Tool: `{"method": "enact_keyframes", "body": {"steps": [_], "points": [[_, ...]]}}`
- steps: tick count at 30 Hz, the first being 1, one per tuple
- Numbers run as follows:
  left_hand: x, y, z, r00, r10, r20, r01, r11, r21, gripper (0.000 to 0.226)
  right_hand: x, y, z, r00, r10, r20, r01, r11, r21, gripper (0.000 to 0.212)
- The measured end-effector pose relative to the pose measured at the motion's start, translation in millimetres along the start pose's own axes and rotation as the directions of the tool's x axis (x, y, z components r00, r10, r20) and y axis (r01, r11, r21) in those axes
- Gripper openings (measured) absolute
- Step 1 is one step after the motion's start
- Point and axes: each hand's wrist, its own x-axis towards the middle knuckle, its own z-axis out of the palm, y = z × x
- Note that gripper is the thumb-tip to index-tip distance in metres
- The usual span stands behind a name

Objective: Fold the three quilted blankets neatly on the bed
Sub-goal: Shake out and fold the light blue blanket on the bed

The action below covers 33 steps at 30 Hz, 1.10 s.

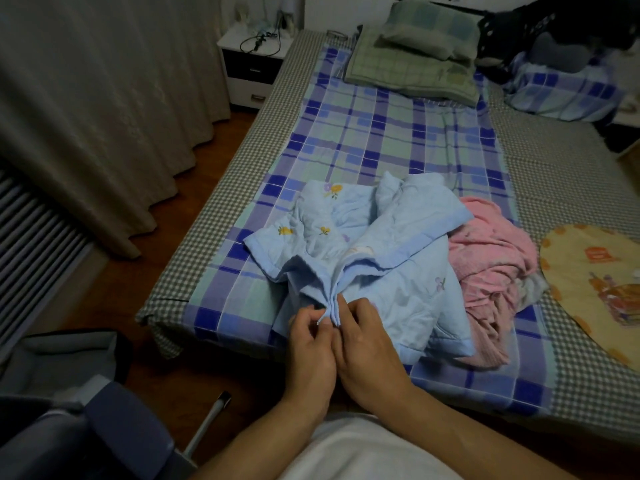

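My fingers pinching the blue blanket corners together.
Both hands hold the gathered edges at the bed's near end (aligning them, I'd say); pink blanket waits beside.

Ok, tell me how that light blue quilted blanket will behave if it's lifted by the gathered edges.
The light blue blanket will probably hang floppy: it already lies in soft, uneven folds. It looks padded yet light, since both hands, the left hand and right hand, pinch its bunched edges easily. Loose layers may well slide apart.
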Motion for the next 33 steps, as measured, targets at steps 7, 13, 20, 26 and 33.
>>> {"method": "enact_keyframes", "body": {"steps": [7, 13, 20, 26, 33], "points": [[-3, 9, 1, 0.991, 0.010, 0.136, -0.010, 1.000, 0.001, 0.021, 2, 15, -1, 0.995, 0.055, -0.084, -0.051, 0.998, 0.040, 0.053], [15, 20, -5, 0.894, 0.327, 0.306, -0.413, 0.867, 0.280, 0.037, 11, 32, -19, 0.933, 0.251, -0.259, -0.171, 0.940, 0.296, 0.024], [86, 81, 40, 0.577, 0.491, 0.653, -0.813, 0.417, 0.406, 0.075, 57, 28, -152, 0.886, 0.313, -0.341, -0.061, 0.809, 0.585, 0.031], [101, 212, 133, 0.290, 0.609, 0.738, -0.957, 0.182, 0.225, 0.064, 89, 8, -280, 0.822, 0.153, -0.549, 0.215, 0.809, 0.547, 0.023], [69, 376, 193, 0.070, 0.636, 0.769, -0.997, 0.065, 0.036, 0.044, 117, -30, -466, 0.785, 0.052, -0.618, 0.335, 0.803, 0.493, 0.019]]}}
